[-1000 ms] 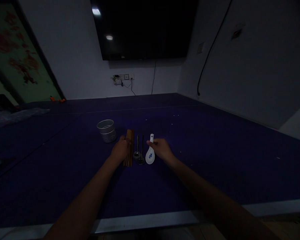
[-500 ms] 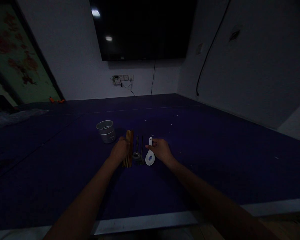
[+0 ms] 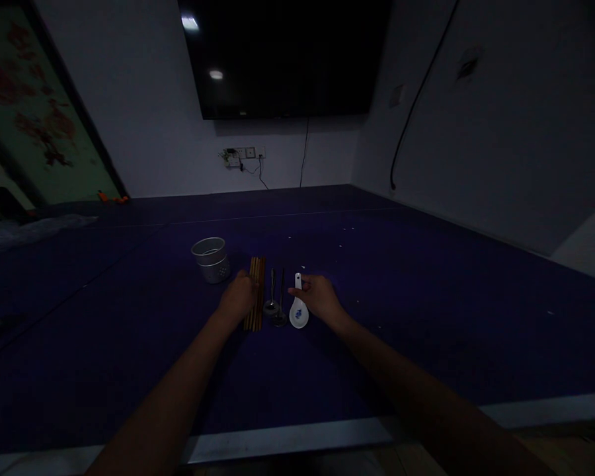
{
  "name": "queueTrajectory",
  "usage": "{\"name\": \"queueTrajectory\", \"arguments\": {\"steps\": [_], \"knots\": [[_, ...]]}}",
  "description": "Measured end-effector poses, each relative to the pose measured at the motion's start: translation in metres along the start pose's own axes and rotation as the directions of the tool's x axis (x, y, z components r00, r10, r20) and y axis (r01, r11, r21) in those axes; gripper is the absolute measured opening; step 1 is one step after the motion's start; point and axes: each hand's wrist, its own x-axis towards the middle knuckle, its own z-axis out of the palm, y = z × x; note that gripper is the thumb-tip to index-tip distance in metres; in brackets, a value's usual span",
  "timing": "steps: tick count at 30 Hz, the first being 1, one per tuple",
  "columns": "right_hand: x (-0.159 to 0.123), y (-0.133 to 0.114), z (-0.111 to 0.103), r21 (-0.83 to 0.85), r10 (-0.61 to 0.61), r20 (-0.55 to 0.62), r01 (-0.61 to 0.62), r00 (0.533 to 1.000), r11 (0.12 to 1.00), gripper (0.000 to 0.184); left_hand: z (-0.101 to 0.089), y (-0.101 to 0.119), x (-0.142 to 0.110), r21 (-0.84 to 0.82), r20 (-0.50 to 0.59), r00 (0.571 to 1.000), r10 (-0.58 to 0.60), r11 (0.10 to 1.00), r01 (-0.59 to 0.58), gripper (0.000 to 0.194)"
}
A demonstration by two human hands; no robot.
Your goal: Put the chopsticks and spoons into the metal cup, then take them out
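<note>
Your right grip is pinching the white spoon by its handle, thumb lying across it, while the bowl is facing up and pointing toward you. Compared with a second ago, the spoon is sitting slightly nearer you and its handle is standing straighter instead of leaning right; a pale fleck is now showing just past the handle's tip. Your left grip is staying over the chopsticks, fingers curling down, though you can't tell whether they are grasping. Two metal spoons are lying side by side between the chopsticks and the white spoon. A blue motif is decorating the white spoon's bowl; the pattern on the upright cup, beyond your left grip, is too dim to read. The purple tabletop is stretching wide rightward to the wall, its pale front edge running nearest you.
</note>
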Motion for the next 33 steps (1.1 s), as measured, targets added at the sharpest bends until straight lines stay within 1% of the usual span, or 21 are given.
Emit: {"name": "queueTrajectory", "arguments": {"steps": [3, 6, 9, 13, 19, 23, 26, 33], "knots": [[0.0004, 0.0001, -0.0002, -0.017, -0.001, 0.004, 0.001, 1.0, 1.0, 0.017, -0.0005, 0.0012, -0.0006, 0.027, -0.013, 1.0, 0.017, 1.0, -0.017, 0.027], [0.0012, 0.0008, 0.0001, -0.032, -0.005, 0.007, 0.005, 1.0, 0.999, 0.016, 0.0004, 0.0014, -0.0006, 0.028, 0.0, 0.999, 0.032, 0.999, -0.032, 0.028], [0.0015, 0.0018, 0.0009, -0.049, -0.011, 0.006, 0.011, 1.0, 0.999, 0.016, 0.0009, 0.0017, -0.0005, 0.025, 0.011, 0.999, 0.03, 0.999, -0.03, 0.029], [0.0012, 0.0027, 0.0015, -0.053, -0.002, 0.011, 0.003, 1.0, 0.999, 0.019, -0.0003, 0.0032, -0.0013, 0.029, 0.011, 0.999, 0.031, 0.999, -0.031, 0.029], [0.0013, 0.0021, 0.0012, -0.041, -0.006, 0.019, 0.007, 1.0, 0.999, 0.017, -0.0033, 0.0068, -0.0033, 0.055, 0.035, 0.999, 0.014, 0.998, -0.016, 0.03], [0.0014, 0.0003, 0.0007, -0.053, 0.007, 0.02, -0.006, 1.0, 0.999, 0.018, -0.0054, 0.0092, -0.0048, 0.052, 0.053, 0.999, -0.005, 0.999, 0.002, 0.03], [0.0011, -0.0002, 0.0004, -0.057, 0.001, 0.022, 0.0, 1.0, 0.998, 0.017, -0.0064, 0.0099, -0.0055, 0.052, 0.045, 0.999, -0.016, 0.999, 0.013, 0.03], [0.0021, 0.0032, 0.001, -0.06, -0.01, 0.028, 0.012, 1.0, 0.998, 0.017, -0.0061, 0.0089, -0.0049, 0.07, 0.031, 1.0, -0.001, 0.998, -0.002, 0.028]]}}
